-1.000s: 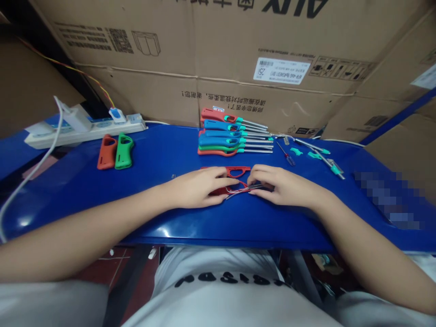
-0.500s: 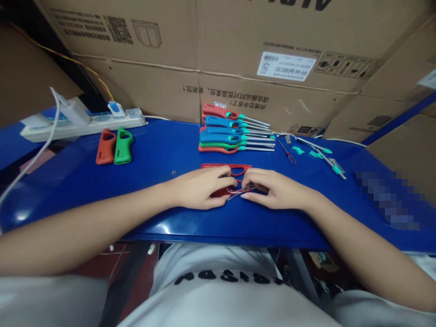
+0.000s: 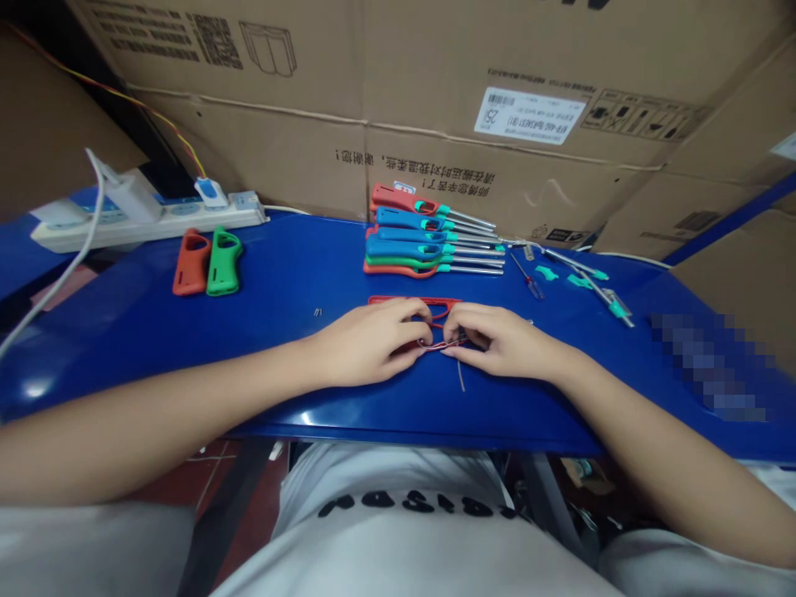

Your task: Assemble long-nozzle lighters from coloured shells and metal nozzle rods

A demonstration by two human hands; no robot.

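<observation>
My left hand (image 3: 366,342) lies over a red lighter handle shell on the blue table (image 3: 279,315), fingers curled onto it. My right hand (image 3: 497,340) meets it from the right and pinches thin wires (image 3: 443,342) that run into that shell. A second red shell half (image 3: 435,302) lies just beyond my fingers. A short thin wire end (image 3: 461,377) sticks out toward me below my right hand.
A stack of finished long lighters (image 3: 429,242) in red, blue and green lies behind my hands. An orange handle (image 3: 190,263) and a green handle (image 3: 224,261) sit at the left by a white power strip (image 3: 149,224). A small screwdriver (image 3: 527,279), teal parts (image 3: 581,280) and cardboard boxes (image 3: 435,108) are behind.
My hands have drawn slightly closer together over the red shell. A thin wire end now shows below my right hand. The view has tilted down a little.
</observation>
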